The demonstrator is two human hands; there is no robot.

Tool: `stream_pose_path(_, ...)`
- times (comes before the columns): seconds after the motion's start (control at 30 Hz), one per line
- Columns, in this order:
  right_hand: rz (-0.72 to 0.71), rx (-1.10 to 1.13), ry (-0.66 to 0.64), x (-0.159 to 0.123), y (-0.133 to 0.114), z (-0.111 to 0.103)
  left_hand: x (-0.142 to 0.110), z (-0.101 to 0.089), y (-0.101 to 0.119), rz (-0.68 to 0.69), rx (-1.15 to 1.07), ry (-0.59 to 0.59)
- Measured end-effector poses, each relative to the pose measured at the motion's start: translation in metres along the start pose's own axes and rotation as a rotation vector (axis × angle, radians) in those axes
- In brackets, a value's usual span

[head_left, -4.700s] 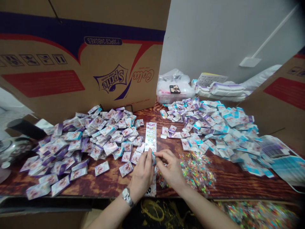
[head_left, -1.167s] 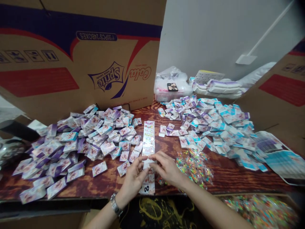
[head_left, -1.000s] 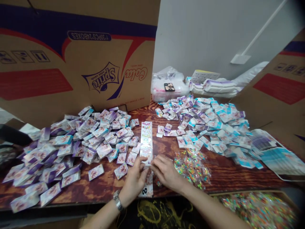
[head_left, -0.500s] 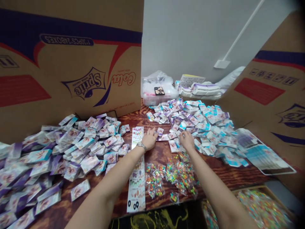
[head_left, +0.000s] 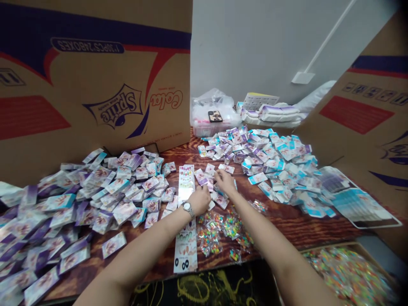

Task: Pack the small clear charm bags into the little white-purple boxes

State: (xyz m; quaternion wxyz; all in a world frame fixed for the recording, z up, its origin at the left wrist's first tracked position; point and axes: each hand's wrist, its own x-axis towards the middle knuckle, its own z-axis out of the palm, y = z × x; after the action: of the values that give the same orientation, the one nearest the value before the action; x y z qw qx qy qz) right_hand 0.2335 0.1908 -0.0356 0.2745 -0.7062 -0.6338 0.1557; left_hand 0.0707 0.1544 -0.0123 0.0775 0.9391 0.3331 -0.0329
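Observation:
Both my hands are over a small group of flat white-and-purple printed cartons in the middle of the table. My left hand (head_left: pixel 200 199), with a watch on the wrist, has its fingers curled in around a small carton (head_left: pixel 209 183). Just to its right, the bent fingers of my right hand (head_left: pixel 225 182) are drawn together at the cartons; what they pinch is hidden. A loose carton (head_left: pixel 226 168) lies just beyond the right fingertips. Under my left wrist runs a strip of printed nail-design sheets (head_left: pixel 185 250). Small clear bags of colourful candy (head_left: pixel 210 233) lie nearer me.
A heap of filled-out cartons (head_left: pixel 124 187) covers the left side, and flatter cartons (head_left: pixel 280 157) are piled at right. Large cardboard boxes (head_left: pixel 143 76) stand on both sides. A plastic tub (head_left: pixel 210 127) is at the back; a box of candy bags (head_left: pixel 350 272) sits low right.
My right hand has swept left and towards me, with several cartons now gathered between the hands. My left hand has moved slightly nearer me, its fingers going from spread to curled.

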Motion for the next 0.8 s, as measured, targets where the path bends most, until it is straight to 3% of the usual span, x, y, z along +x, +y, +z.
stream_pose_path(0.13,-0.073,0.107,-0.001,-0.001,-0.016,-0.004,-0.004,-0.003,-0.002,0.081,0.000,-0.025)
stream_pose_path(0.27,-0.131,0.206,0.001,-0.018,-0.023,-0.032,-0.005,-0.007,-0.006,0.065,-0.013,0.003)
stream_pose_path(0.37,-0.202,0.274,-0.114,-0.047,-0.025,-0.058,-0.012,-0.016,-0.008,0.006,-0.019,0.058)
stream_pose_path(0.47,-0.288,0.300,-0.309,-0.078,-0.027,-0.070,-0.028,-0.032,-0.010,-0.065,-0.011,0.132)
stream_pose_path(0.57,-0.410,0.208,-0.496,-0.098,-0.032,-0.062,-0.049,-0.049,-0.014,-0.143,0.006,0.198)
stream_pose_path(0.63,-0.466,0.145,-0.552,-0.101,-0.036,-0.050,-0.063,-0.056,-0.016,-0.196,0.018,0.232)
stream_pose_path(0.8,-0.569,0.080,-0.677,-0.090,-0.048,-0.028,-0.093,-0.053,-0.018,-0.282,-0.067,0.321)
